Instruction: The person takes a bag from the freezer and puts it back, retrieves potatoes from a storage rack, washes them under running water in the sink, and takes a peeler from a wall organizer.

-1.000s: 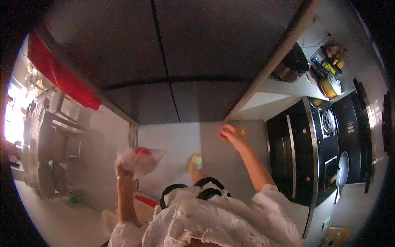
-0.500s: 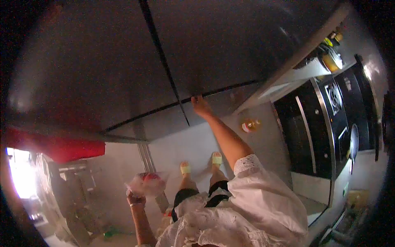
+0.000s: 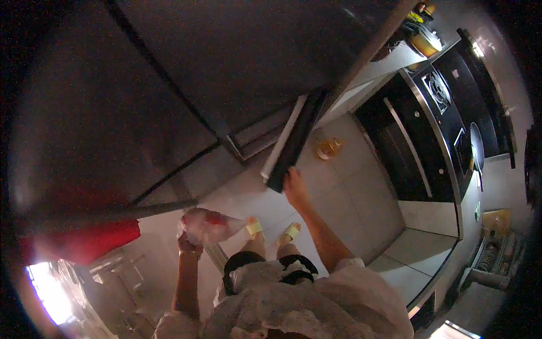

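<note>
My right hand (image 3: 294, 187) is closed around the edge of a dark refrigerator door (image 3: 299, 135), which is swung partway out and shows a pale inner edge. Behind it, a strip of the opening shows, but the contents are too dark to make out. The rest of the dark refrigerator (image 3: 113, 124) fills the upper left, its other doors closed. At lower left, my left hand (image 3: 189, 244) grips a clear plastic bag (image 3: 206, 229) with something red inside; what that is I cannot tell.
An oil-coloured bottle (image 3: 329, 148) stands on the tiled floor beyond the door. To the right are a black oven front (image 3: 395, 147), a gas hob (image 3: 436, 90), a pan (image 3: 477, 147) and a pot (image 3: 423, 42). A red cloth (image 3: 107, 242) hangs at left.
The refrigerator door has opened, swinging out toward me with my right hand on its edge. My left hand has raised the bag slightly, and the view has turned and shifted.
</note>
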Available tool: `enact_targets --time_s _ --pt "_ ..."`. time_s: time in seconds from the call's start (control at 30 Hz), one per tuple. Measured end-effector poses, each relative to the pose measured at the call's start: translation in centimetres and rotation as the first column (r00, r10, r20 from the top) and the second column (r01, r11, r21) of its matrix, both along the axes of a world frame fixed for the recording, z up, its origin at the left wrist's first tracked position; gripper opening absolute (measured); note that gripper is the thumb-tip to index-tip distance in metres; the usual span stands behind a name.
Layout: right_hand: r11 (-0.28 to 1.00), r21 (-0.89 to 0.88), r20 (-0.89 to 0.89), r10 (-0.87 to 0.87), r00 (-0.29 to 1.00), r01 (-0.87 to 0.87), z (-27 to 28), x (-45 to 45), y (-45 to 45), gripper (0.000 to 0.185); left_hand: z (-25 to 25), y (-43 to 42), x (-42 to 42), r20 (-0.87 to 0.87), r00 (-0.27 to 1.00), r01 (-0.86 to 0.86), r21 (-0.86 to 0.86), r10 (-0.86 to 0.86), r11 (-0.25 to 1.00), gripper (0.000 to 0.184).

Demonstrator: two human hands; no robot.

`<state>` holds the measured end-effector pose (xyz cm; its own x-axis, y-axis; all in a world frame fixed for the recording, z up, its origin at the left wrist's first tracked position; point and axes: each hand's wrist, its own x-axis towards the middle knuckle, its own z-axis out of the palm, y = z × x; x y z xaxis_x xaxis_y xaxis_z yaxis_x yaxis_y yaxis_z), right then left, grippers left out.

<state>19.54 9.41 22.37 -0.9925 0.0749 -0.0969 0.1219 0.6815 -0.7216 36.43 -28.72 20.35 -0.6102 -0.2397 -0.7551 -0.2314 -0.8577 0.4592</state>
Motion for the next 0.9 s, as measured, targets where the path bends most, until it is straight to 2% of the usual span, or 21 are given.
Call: enact_targets --time_s 0.03,0.07,0.1,0.13,0.2,0.27,0.37,0.4,0.47,0.5,0.57,0.6,0.63,0.67,0.73,0.77,0.83,0.87,0.9 --pt "0.998 -0.047 -0.143 -0.049 0.988 0.043 -1.1 2.3 2.4 0.033 0.4 0.9 -0.1 -0.051 0.998 0.041 -0.002 -0.041 0.999 0.027" --pt "0.953 -0.27 0.002 -0.14 0.99 0.135 1.9 4.2 4.4 0.036 0.9 1.8 -0.4 -0.098 0.992 0.082 -0.008 -0.082 0.997 0.029" --pt "0.851 -0.463 0.162 -0.193 0.968 0.247 4.8 5.4 6.5 0.038 1.1 2.8 -1.0 -0.146 0.982 0.122 -0.015 -0.123 0.992 0.032" --pt "0.746 -0.619 0.083 -0.249 0.965 0.245 3.6 6.1 9.0 0.039 1.5 3.5 -1.6 -0.115 0.985 0.128 -0.017 -0.129 0.992 0.032" --pt "0.761 -0.596 -0.016 -0.33 0.944 0.256 1.8 8.1 12.7 0.04 0.8 4.6 -2.3 -0.063 0.987 0.146 -0.018 -0.147 0.989 0.032" --pt "0.927 -0.203 -0.058 -0.332 0.942 0.314 3.5 9.1 15.7 0.04 1.0 6.2 -3.0 -0.002 0.987 0.163 -0.019 -0.163 0.986 0.032" --pt "0.946 -0.187 -0.186 -0.298 0.936 0.264 1.5 6.6 23.3 0.038 2.2 11.4 -6.0 0.072 0.977 0.198 0.027 -0.2 0.98 0.031" --pt "0.939 -0.167 -0.187 -0.33 0.925 0.301 1.1 5.1 25.3 0.036 2.3 12.7 -7.1 0.095 0.972 0.211 0.051 -0.215 0.976 0.03" --pt "0.922 -0.132 -0.2 -0.383 0.902 0.363 2.3 4.6 26.6 0.034 -0.1 11.7 -6.2 -0.193 0.921 0.373 0.203 -0.337 0.905 0.028" --pt "0.914 -0.199 -0.187 -0.391 0.901 0.355 2.5 4.4 27.2 0.032 -1.6 11.5 -6.4 -0.344 0.863 0.466 0.258 -0.37 0.847 0.027" --pt "0.886 -0.326 -0.165 -0.396 0.903 0.329 3.7 3.1 28.2 0.029 -2.2 12.1 -6.2 -0.105 0.92 0.392 0.236 -0.378 0.889 0.025" --pt "0.889 -0.294 -0.18 -0.411 0.894 0.35 3.9 2.6 28.7 0.027 -2.2 12.9 -6.9 0.012 0.93 0.357 0.215 -0.368 0.909 0.024" --pt "0.889 -0.264 -0.196 -0.429 0.882 0.374 3.8 2.3 29.1 0.026 3.7 19.2 -9.2 -0.067 0.892 0.444 -0.057 -0.447 0.894 0.021" --pt "0.886 -0.231 -0.202 -0.447 0.871 0.401 4.5 2.1 28.5 0.025 3.2 19.0 -9.8 0.037 0.926 0.376 -0.003 -0.376 0.927 0.022" --pt "0.893 0.157 -0.515 -0.291 0.806 0.422 7.1 1.0 27.4 0.022 -0.1 18.1 -9.7 0.25 0.94 0.218 0.079 -0.231 0.973 0.024" --pt "0.822 0.342 -0.626 -0.162 0.763 0.456 7.6 0.6 26.8 0.021 -1.2 17.5 -9.2 0.153 0.94 0.284 0.141 -0.304 0.948 0.025" --pt "0.888 0.074 -0.683 -0.286 0.672 0.453 6.2 0.1 24.3 0.021 -2.5 16.6 -9.7 -0.062 0.9 0.433 0.245 -0.431 0.868 0.029" --pt "0.897 -0.06 -0.689 -0.354 0.632 0.438 5.5 0.2 22.6 0.02 -2.5 16.5 -9.6 -0.001 0.767 0.628 -0.205 -0.642 0.751 0.031" --pt "0.885 -0.281 -0.474 -0.465 0.748 0.372 3.1 0.0 19.3 0.023 0.2 17.1 -9.4 0.162 0.61 0.693 -0.583 -0.776 0.423 0.034"
